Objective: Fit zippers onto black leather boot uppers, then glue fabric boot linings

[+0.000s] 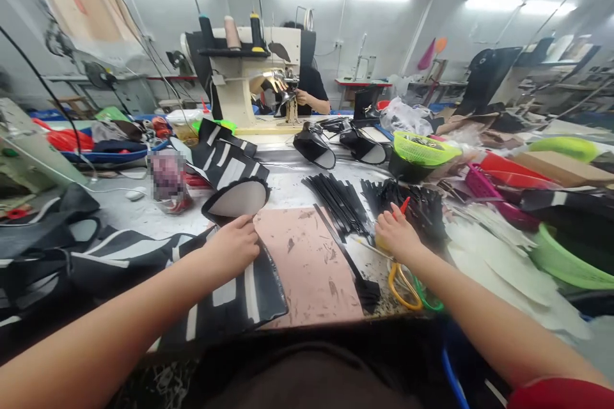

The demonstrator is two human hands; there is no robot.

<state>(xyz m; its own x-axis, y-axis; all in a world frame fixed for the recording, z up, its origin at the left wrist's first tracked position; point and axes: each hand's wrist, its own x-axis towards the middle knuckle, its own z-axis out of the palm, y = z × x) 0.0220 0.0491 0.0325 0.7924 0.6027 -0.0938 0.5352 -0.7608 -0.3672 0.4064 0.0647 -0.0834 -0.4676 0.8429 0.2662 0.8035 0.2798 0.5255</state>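
My left hand (pixel 235 244) is closed, fingers bent over the edge of a black leather-like piece (pixel 266 278) with white strips on it. Just beyond it, a curved black piece with a pale grey lining (pixel 240 197) lies with its notched edge up. My right hand (pixel 397 235) is wrapped round a small yellowish bottle with a red pointed tip (pixel 405 206); most of the bottle is hidden by the fingers. Below that hand lie yellow-handled scissors (pixel 404 287) and a green-handled tool (pixel 429 297). Bundles of black strips (pixel 338 204) spread out beyond the right hand.
A scuffed pink board (pixel 307 268) lies between my hands. White sheet pieces (pixel 499 262) and a green basket (pixel 570 262) are at right. More black pieces (pixel 115 255) pile up at left. Across the table, a person (pixel 314 92) works at a sewing machine (pixel 240 83).
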